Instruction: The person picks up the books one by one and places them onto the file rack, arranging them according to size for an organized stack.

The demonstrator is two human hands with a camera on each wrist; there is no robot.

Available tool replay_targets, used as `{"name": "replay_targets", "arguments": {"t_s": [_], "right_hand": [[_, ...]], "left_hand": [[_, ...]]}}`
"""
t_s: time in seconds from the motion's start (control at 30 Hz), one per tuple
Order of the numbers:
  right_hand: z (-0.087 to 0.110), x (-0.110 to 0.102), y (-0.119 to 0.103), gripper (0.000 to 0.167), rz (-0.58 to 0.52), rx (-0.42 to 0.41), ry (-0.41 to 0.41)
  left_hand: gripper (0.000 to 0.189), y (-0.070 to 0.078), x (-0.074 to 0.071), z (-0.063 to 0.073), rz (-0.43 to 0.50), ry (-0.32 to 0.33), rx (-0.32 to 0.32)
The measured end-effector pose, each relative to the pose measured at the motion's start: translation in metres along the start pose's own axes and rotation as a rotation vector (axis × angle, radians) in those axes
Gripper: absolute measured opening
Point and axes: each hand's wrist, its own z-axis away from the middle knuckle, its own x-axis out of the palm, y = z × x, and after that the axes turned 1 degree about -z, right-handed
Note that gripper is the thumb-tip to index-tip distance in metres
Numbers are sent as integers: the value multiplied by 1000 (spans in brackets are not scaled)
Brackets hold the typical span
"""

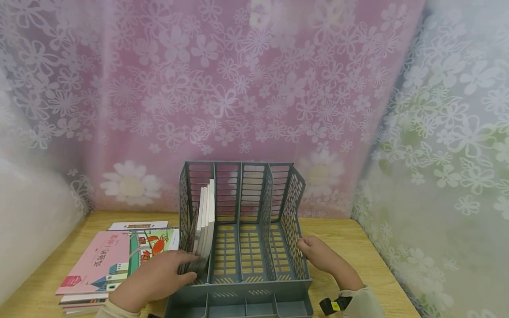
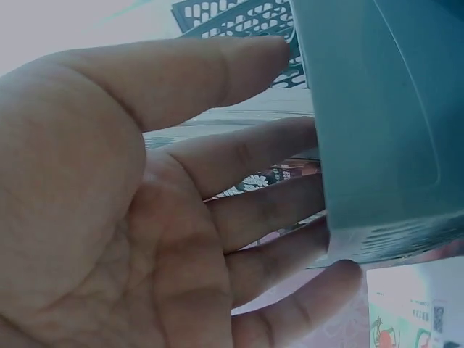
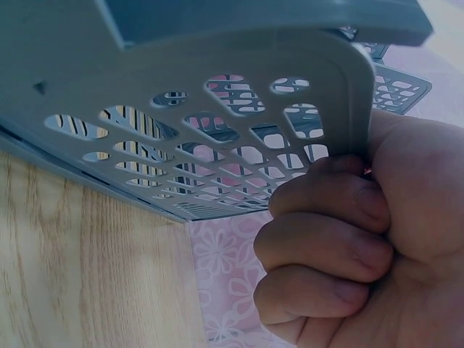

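Note:
A grey-green desktop book rack (image 1: 254,254) with several slots stands on the table. In its leftmost slot, several thin books (image 1: 205,229) are upright, leaning slightly. My left hand (image 1: 159,274) is at the front of that slot, fingertips by the lower edge of the books. In the left wrist view the fingers of the left hand (image 2: 181,217) are extended, thumb apart, and their tips reach the rack's edge. My right hand (image 1: 322,255) grips the front edge of the rack's right side panel; in the right wrist view its fingers (image 3: 312,250) are curled there.
Left of the rack lies a stack of picture books (image 1: 107,260), a pink and green cover on top, with a white book (image 1: 139,225) behind. The wooden table (image 1: 350,234) ends at floral curtains (image 1: 246,88) behind and at both sides. Small compartments (image 1: 260,308) line the rack's front.

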Motion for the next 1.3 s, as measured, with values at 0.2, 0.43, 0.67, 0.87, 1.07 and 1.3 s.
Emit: {"name": "replay_targets", "arguments": {"t_s": [0.2, 0.43, 0.67, 0.87, 1.07, 1.3], "right_hand": [[0, -1, 0, 48, -6, 4, 2], [-1, -1, 1, 48, 2, -4, -4], [-2, -1, 2, 49, 5, -4, -1], [-1, 0, 2, 48, 7, 0, 0], [0, 0, 0, 49, 13, 3, 11], [2, -1, -1, 48, 26, 24, 24]], "left_hand": [[31, -5, -2, -1, 23, 29, 61], [21, -5, -14, 2, -26, 216, -101], [56, -16, -11, -4, -105, 88, -154], [51, -19, -6, -6, -83, 70, -138], [48, -20, -6, -6, -94, 76, -112], [46, -17, -7, -8, -84, 57, -104]]}}
